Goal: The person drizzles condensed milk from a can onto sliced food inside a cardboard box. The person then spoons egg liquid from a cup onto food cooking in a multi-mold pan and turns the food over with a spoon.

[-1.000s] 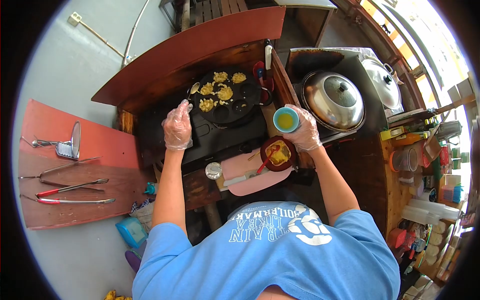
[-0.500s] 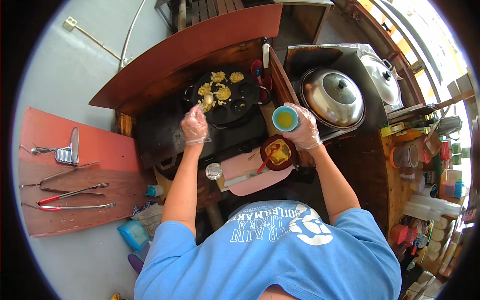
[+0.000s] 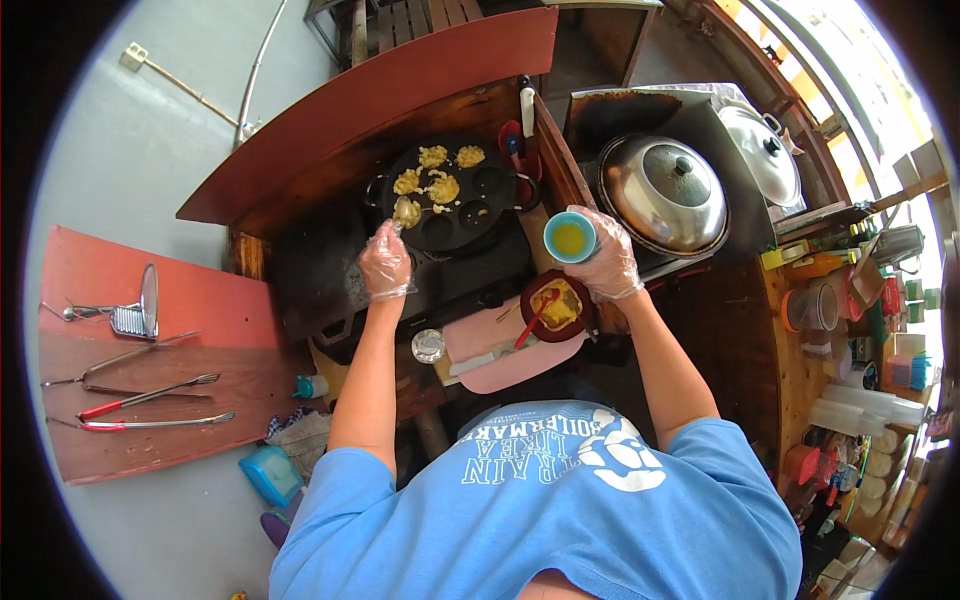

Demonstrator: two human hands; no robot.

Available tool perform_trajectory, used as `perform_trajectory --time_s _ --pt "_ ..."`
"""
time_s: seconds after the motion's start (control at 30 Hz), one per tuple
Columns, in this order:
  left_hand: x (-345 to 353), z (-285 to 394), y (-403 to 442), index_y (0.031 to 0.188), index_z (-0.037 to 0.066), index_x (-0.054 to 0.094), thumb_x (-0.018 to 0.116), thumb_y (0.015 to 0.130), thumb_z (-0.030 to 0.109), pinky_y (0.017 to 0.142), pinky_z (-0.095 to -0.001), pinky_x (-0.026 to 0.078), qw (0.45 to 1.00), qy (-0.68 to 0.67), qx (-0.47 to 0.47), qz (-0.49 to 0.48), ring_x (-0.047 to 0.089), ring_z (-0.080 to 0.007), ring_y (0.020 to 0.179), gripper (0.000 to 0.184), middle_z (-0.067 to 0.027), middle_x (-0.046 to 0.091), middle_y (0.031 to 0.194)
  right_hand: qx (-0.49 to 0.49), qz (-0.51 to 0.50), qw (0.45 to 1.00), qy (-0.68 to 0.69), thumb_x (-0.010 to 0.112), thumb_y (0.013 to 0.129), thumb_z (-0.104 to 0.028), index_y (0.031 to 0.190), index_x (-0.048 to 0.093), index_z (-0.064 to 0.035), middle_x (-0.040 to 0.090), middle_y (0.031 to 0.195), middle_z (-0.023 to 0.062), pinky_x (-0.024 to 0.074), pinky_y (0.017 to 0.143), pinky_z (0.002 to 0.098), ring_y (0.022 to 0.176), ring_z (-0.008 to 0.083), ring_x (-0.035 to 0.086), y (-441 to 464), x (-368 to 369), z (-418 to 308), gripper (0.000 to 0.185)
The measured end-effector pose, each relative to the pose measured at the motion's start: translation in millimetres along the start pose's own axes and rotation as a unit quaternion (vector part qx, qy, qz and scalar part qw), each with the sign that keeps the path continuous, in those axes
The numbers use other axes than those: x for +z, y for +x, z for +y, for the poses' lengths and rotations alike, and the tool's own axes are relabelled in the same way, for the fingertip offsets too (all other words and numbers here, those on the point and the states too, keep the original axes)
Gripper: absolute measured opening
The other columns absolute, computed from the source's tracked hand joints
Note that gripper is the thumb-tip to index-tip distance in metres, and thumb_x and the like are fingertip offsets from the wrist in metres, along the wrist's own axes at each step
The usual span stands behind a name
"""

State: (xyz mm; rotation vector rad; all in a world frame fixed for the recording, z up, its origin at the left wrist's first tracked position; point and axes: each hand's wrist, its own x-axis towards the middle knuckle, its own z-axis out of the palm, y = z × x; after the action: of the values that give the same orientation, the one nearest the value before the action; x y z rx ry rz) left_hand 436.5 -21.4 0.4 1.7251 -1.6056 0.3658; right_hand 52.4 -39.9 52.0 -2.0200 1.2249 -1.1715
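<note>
My left hand [image 3: 386, 262], in a clear plastic glove, is closed round the handle of a spoon [image 3: 402, 217]. The spoon's bowl is over the lower-left portion of yellow, lumpy food in a dark round pan [image 3: 452, 232] with hollows. Several other portions [image 3: 443, 187] lie in the pan, and some hollows hold none. My right hand [image 3: 611, 262], gloved too, grips a light blue cup [image 3: 557, 222] with yellow liquid inside, right of the pan. Below the cup, a dark red bowl [image 3: 573, 330] holds yellow food and a red utensil.
A domed steel lid [image 3: 650, 190] covers a large pan at the right. Behind the stove stands a red-brown panel [image 3: 380, 95]. A pink board [image 3: 500, 372] lies near my body. Tongs [image 3: 150, 423] rest on a board at the left; crowded shelves stand far right.
My left hand has moved right, bringing the spoon from the pan's left edge onto the lower-left food portion. My right hand and the cup have hardly moved.
</note>
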Motion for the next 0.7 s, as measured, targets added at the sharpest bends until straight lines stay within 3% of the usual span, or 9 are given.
perform_trajectory --time_s 0.1,0.2,0.27,0.4,0.53,0.7 --pt "-2.6 13.0 0.5 0.109 0.003 0.074 0.061 0.096 0.007 0.075 -0.0475 0.06 0.996 -0.091 -0.005 -0.014 0.074 -0.0392 0.083 0.019 -0.0205 0.076 0.094 0.008 -0.004 1.0 0.0 0.088 0.064 -0.013 0.126 0.067 -0.0077 0.072 0.118 0.0157 0.0534 0.099 0.0447 0.11 0.0374 0.067 0.5 -0.4 -1.1 0.065" --pt "9.1 25.4 -3.7 0.106 0.003 0.074 0.062 0.094 0.005 0.071 -0.0467 0.06 0.991 -0.113 0.064 -0.02 0.073 -0.0374 0.078 0.018 -0.0194 0.075 0.086 0.002 -0.006 1.0 -0.019 0.088 0.064 -0.013 0.126 0.067 -0.0074 0.072 0.118 0.0159 0.0535 0.099 0.0446 0.11 0.0372 0.068 0.9 0.1 -0.2 0.065" --pt "14.4 22.8 -6.7 0.104 0.004 0.075 0.063 0.092 0.004 0.067 -0.0464 0.059 0.992 -0.087 0.085 -0.032 0.072 -0.0367 0.073 0.017 -0.0184 0.073 0.08 0.004 -0.006 1.0 -0.013 0.088 0.064 -0.013 0.125 0.067 -0.0071 0.072 0.118 0.0158 0.0537 0.099 0.0445 0.11 0.0373 0.068 1.5 -0.1 -2.7 0.065" --pt "15.9 6.5 -6.9 0.104 0.003 0.074 0.062 0.095 0.006 0.065 -0.0479 0.059 0.998 0.026 0.014 -0.057 0.072 -0.0387 0.073 0.015 -0.0209 0.072 0.081 0.002 0.006 1.0 0.005 0.087 0.064 -0.012 0.124 0.068 -0.0066 0.073 0.116 0.0158 0.0542 0.098 0.0442 0.109 0.0372 0.069 1.4 0.1 0.1 0.064" --pt "7.1 -6.3 13.1 0.107 0.005 0.075 0.062 0.096 0.006 0.066 -0.0475 0.059 0.999 0.01 0.029 -0.014 0.072 -0.0384 0.074 0.017 -0.0203 0.073 0.083 0.008 0.006 1.0 0.009 0.087 0.063 -0.011 0.124 0.068 -0.0064 0.073 0.116 0.0161 0.0541 0.098 0.0437 0.109 0.0371 0.069 1.7 -0.8 -1.6 0.064" --pt "12.6 -18.8 37.8 0.107 0.004 0.074 0.061 0.087 0.0 0.075 -0.0456 0.058 0.983 0.002 0.176 -0.058 0.071 -0.0355 0.08 0.024 -0.0152 0.074 0.09 0.007 -0.003 1.0 0.013 0.088 0.063 -0.011 0.125 0.068 -0.0066 0.072 0.116 0.0164 0.0538 0.099 0.0435 0.11 0.0374 0.068 2.0 -1.8 -0.7 0.066"
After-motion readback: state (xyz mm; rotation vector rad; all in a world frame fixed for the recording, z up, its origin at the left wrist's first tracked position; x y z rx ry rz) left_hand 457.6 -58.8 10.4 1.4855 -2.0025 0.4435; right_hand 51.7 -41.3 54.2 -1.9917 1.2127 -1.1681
